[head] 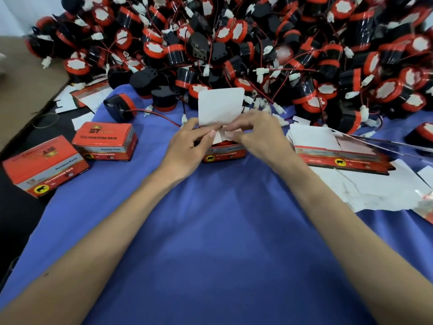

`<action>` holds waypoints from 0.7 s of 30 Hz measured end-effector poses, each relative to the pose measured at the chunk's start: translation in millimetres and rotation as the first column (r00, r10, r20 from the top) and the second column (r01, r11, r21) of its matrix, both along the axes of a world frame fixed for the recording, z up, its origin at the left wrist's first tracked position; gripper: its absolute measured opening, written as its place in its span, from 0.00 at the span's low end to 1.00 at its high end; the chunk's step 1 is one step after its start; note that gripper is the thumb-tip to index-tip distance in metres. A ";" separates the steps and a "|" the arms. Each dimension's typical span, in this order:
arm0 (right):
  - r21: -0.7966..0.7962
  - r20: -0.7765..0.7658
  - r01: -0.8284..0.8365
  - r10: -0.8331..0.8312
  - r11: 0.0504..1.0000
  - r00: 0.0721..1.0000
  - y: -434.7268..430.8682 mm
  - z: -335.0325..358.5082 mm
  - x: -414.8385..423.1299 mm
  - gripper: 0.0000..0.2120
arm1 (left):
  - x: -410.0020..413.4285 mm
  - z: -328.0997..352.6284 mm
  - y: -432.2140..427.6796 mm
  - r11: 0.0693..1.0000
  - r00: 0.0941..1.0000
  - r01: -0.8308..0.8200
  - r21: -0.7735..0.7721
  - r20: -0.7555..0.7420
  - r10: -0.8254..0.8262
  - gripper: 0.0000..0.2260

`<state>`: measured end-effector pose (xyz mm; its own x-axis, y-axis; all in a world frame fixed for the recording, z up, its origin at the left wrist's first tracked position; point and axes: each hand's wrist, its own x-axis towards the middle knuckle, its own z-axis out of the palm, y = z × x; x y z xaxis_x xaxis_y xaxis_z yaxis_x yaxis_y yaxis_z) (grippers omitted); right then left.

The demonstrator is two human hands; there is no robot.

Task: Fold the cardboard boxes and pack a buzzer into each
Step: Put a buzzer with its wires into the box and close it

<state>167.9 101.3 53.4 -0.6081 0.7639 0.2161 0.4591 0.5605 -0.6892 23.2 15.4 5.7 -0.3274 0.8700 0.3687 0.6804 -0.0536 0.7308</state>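
Head: left hand, right hand pinch one box; two closed boxes.

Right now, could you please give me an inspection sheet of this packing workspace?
Surface: blue cloth under the work.
Job's things: open box at centre, lid flap upright; nearer closed box and farther closed box at left; flat unfolded boxes at right; buzzer pile behind.
Clutter: loose buzzer lying on the cloth; white card sheets spread at right.
Grippers: left hand and right hand both pinch the open box's small flaps.
Cables: red and black leads with white plugs, tangled through the pile.
Surroundings: brown cardboard sheet at far left.
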 end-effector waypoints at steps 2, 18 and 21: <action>0.124 0.093 -0.017 0.005 0.992 0.996 -5.0 -3.9 -7.3 0.06 | -1.5 2.2 -1.3 0.998 0.997 0.036 0.055 0.069 -0.039 0.12; -0.562 -0.289 0.067 -0.271 0.824 0.918 -12.7 -1.8 -20.6 0.24 | -7.2 3.4 -7.8 0.977 0.970 -0.076 0.198 0.242 0.026 0.14; -0.422 -0.281 0.131 -0.267 0.897 0.922 -15.0 -5.8 -21.6 0.16 | -7.6 3.0 -7.4 0.974 0.956 -0.078 0.214 0.292 0.012 0.17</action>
